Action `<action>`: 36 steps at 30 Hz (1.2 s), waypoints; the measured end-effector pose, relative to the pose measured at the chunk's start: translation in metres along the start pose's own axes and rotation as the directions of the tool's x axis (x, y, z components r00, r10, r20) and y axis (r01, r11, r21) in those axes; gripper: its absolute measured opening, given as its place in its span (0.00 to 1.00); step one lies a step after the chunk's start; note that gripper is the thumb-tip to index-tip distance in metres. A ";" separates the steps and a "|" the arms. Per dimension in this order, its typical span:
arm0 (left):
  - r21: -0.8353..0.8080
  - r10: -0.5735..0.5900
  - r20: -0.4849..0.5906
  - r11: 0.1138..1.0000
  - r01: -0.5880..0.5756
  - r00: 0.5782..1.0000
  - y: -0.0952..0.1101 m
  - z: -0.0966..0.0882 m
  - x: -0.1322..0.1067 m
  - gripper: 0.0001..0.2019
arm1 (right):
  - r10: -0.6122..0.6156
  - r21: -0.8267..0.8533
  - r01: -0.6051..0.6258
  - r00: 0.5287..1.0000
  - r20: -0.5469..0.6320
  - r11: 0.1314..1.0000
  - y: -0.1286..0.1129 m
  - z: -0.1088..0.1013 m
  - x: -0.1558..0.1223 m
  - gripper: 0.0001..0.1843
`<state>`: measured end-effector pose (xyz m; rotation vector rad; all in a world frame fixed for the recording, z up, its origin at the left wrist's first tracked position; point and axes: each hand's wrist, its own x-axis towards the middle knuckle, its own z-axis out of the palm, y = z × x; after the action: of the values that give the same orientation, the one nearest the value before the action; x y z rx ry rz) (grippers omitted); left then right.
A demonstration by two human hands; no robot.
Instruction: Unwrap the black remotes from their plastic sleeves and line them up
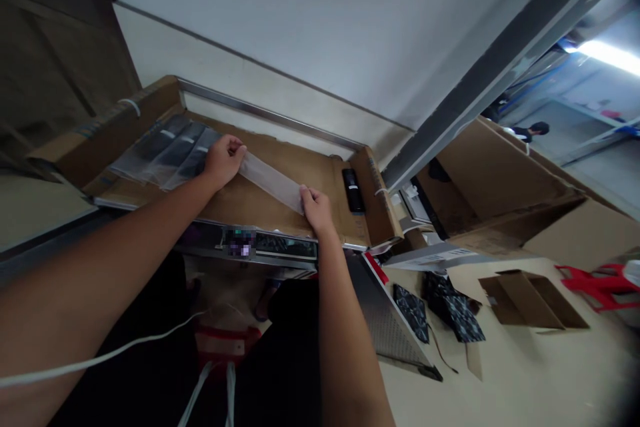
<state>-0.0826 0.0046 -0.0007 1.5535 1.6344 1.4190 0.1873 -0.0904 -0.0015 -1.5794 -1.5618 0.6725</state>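
L hand [225, 159] & R hand [316, 208]: each grip closed on one end of clear strip [271, 181], above cardboard worktop [320, 163]; bags [160, 152] just left of strip, black bar [353, 191] to its right.

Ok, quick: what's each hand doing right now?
Left hand: closed, gripping one end of the clear plastic strip.
Right hand: closed, gripping the strip's other end.

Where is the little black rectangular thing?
In the head view, the small black rectangular block lies on the brown cardboard tray, just right of the right hand, which pinches a clear plastic strip.
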 end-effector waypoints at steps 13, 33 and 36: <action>0.156 -0.013 -0.015 0.988 0.015 1.000 0.002 0.001 0.000 0.05 | 0.067 0.286 0.013 0.961 -0.268 0.958 0.010 0.000 0.002 0.20; 0.274 -0.043 0.034 0.961 0.032 0.998 0.005 0.001 0.000 0.12 | 0.355 0.318 -0.198 0.735 -0.578 0.927 0.004 -0.006 -0.004 0.23; 0.263 -0.032 0.029 0.964 0.024 0.999 0.005 0.000 -0.001 0.12 | 0.359 0.295 -0.223 0.731 -0.580 0.929 0.006 -0.006 -0.004 0.27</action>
<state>-0.0798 0.0030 0.0032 1.6787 1.8781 1.1922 0.1952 -0.0945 -0.0038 -1.6744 -0.7264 0.3843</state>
